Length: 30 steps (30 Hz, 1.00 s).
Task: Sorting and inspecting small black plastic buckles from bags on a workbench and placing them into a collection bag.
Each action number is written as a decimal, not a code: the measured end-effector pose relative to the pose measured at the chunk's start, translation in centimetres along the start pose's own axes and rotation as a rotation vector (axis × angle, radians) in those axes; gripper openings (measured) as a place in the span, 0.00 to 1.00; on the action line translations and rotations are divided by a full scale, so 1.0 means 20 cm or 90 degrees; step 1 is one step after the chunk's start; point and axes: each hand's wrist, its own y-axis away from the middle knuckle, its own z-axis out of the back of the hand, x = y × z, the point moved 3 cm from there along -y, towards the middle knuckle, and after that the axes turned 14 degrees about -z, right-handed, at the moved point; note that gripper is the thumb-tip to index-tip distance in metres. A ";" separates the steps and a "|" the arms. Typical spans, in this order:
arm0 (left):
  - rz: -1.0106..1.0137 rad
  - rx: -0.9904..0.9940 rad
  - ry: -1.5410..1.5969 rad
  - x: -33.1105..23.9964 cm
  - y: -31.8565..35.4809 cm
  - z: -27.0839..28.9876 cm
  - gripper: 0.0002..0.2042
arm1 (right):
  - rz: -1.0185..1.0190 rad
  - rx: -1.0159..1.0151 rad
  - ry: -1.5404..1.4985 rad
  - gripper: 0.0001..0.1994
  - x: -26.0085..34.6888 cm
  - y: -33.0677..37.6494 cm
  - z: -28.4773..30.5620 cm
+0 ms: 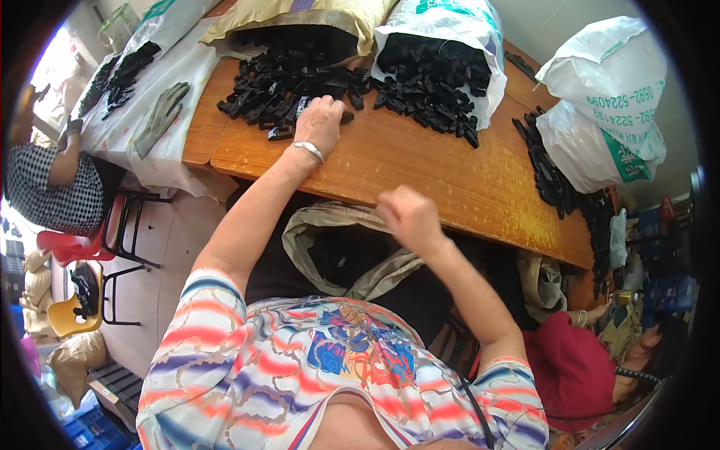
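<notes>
The pile of small black plastic parts (pixel 289 82) lies straight ahead of me on the wooden worktop (pixel 420 165), spilling out of the open sacks at its far edge. My left hand (pixel 320 124) is the nearer one by far: it is stretched out over the near fringe of the pile, palm down, fingers curled onto the parts there. I cannot tell whether its grip has closed on one piece or only rests on several; a few loose pieces (pixel 281 133) lie just beside my wrist, which wears a metal bangle (pixel 308 150). The pile runs crosswise, left to right in front of me.

My right hand (pixel 409 215) hangs back, well apart from the pile, above the open bag (pixel 341 251) in my lap at the worktop's near edge. Its grip is clenched into a loose fist; whether something small sits inside it is hidden.
</notes>
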 end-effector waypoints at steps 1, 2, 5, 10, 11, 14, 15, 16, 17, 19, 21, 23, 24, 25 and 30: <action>0.001 0.007 0.034 -0.05 0.00 -0.01 0.06 | -0.025 -0.049 -0.002 0.05 -0.06 -0.08 0.05; 0.004 0.016 0.065 -0.10 0.00 -0.02 0.06 | -0.047 -0.096 -0.007 0.05 -0.13 -0.16 0.09; 0.025 0.029 0.223 -0.27 -0.02 -0.03 0.06 | -0.115 -0.167 0.103 0.06 -0.43 -0.38 0.15; 0.066 0.030 0.284 -0.35 0.00 0.02 0.06 | -0.204 -0.145 0.195 0.12 -0.53 -0.63 0.14; 0.082 0.006 0.311 -0.34 0.01 0.01 0.07 | -0.232 -0.127 0.246 0.14 -0.53 -0.66 0.14; 0.085 -0.005 0.363 -0.32 0.06 0.03 0.10 | -0.314 -0.052 0.291 0.18 -0.46 -0.70 0.13; 0.067 0.004 0.391 -0.32 0.08 0.04 0.12 | -0.369 0.001 0.290 0.20 -0.45 -0.70 0.12; 0.072 0.006 0.390 -0.31 0.09 0.03 0.12 | -0.368 0.006 0.288 0.20 -0.43 -0.68 0.12; 0.039 -0.004 0.357 -0.31 0.09 0.03 0.15 | -0.341 -0.013 0.231 0.22 -0.40 -0.64 0.12; 0.004 -0.013 0.327 -0.33 0.08 0.03 0.17 | -0.278 -0.082 0.110 0.23 -0.39 -0.57 0.10; 0.074 0.009 0.375 -0.32 0.07 0.02 0.19 | -0.331 -0.042 0.062 0.22 -0.38 -0.54 0.15; 0.081 -0.003 0.370 -0.30 0.08 0.00 0.19 | -0.382 -0.001 0.012 0.21 -0.38 -0.52 0.16; 0.084 -0.017 0.366 -0.30 0.08 0.00 0.19 | -0.308 -0.010 0.054 0.19 -0.38 -0.51 0.19; 0.084 -0.016 0.365 -0.30 0.08 0.00 0.19 | -0.233 -0.020 0.096 0.17 -0.37 -0.50 0.21; 0.065 0.012 0.320 -0.30 0.08 -0.01 0.15 | 0.003 -0.015 0.182 0.14 -0.31 -0.48 0.17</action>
